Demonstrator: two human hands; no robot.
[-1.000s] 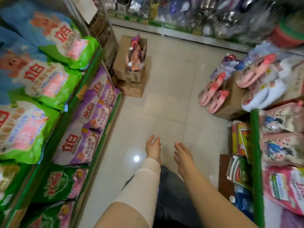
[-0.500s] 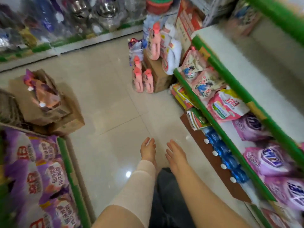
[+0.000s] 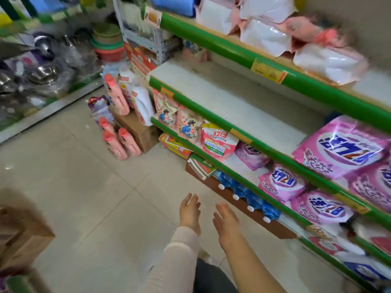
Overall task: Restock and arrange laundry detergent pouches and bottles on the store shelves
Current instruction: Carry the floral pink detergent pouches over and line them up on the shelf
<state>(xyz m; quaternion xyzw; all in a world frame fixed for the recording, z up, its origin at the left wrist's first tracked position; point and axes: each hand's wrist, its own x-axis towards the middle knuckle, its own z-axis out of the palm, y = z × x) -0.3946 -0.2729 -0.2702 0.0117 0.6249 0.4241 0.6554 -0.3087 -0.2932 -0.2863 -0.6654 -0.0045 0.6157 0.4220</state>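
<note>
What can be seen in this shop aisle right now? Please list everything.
pink bottles: four, pink, far end of the shelving, three on the floor
white bottle: one, white, beside the tallest pink bottle
cardboard box: one, brown, under the white bottle
floral pouches: two, pink, third shelf down, far end
purple bags: several, pink-purple, shelves on the right
blue pouches: four caps showing, blue with white caps, lowest shelf
white bags: several, white and pink, top shelf
left hand: one, empty, over the floor
right hand: one, empty, beside the left
</note>
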